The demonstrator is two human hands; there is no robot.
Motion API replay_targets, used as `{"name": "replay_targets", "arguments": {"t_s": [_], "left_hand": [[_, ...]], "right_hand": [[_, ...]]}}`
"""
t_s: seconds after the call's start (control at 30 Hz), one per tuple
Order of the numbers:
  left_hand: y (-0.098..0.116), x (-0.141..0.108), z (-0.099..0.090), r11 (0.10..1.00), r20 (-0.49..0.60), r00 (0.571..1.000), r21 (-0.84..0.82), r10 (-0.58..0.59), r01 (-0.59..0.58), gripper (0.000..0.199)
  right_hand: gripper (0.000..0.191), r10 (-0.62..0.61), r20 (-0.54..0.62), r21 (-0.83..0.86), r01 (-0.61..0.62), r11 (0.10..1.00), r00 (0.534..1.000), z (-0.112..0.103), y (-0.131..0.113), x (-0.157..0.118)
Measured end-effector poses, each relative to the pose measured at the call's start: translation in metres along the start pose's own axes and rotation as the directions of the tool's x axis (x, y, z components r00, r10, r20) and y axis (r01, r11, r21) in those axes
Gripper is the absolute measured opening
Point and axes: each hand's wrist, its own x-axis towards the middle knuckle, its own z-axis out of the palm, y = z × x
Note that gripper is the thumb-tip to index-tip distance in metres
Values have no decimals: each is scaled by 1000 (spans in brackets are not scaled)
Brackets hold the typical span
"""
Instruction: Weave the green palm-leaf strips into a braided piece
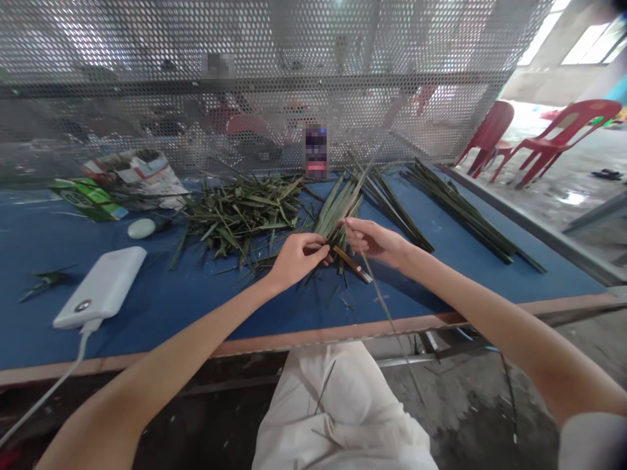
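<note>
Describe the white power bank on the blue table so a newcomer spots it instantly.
On the blue-topped workbench, look left of the person's left hand and the heap of green leaf strips. There lies a flat white rounded-corner power bank. Its white cable running over the workbench edge sets it apart from the small pale oval object beyond it.

green leaf strips (337,209), blue table (206,307) (orange edge (343,333))

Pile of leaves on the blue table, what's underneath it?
The pile of leaves lies on the blue tabletop, which shows around its edges and through some gaps between the leaves. Under the thick middle the surface is covered, so nothing else there can be seen.
</note>
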Motion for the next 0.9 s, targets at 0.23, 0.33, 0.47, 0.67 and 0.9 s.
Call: {"name": "replay_targets", "arguments": {"t_s": [0.23, 0.33, 0.47, 0.67, 0.9], "left_hand": [[1, 0, 2, 999, 30, 1000, -54, -6, 8, 22], [0, -1, 3, 999, 61, 998, -51, -5, 9, 23], [0, 0, 3, 998, 60, 998, -58, -13, 16, 24], [2, -2, 5, 999, 57, 998, -44, 0, 2, 24], [9, -3, 6, 999, 41, 999, -43, 1, 0, 28]], "right_hand": [[17, -109, -182, -158, 80, 984, 977, -3, 6, 2], [18, -123, -214, -213, 76, 974, 969, -1, 6, 1], [21, -209, -207, -297, 142, 944, 956, 0, 9, 2], [24, -297, -211, -401, 195, 895, 931, 0, 15, 5], [23, -283, -240, -376, 181, 909, 929, 0, 14, 4]]}}
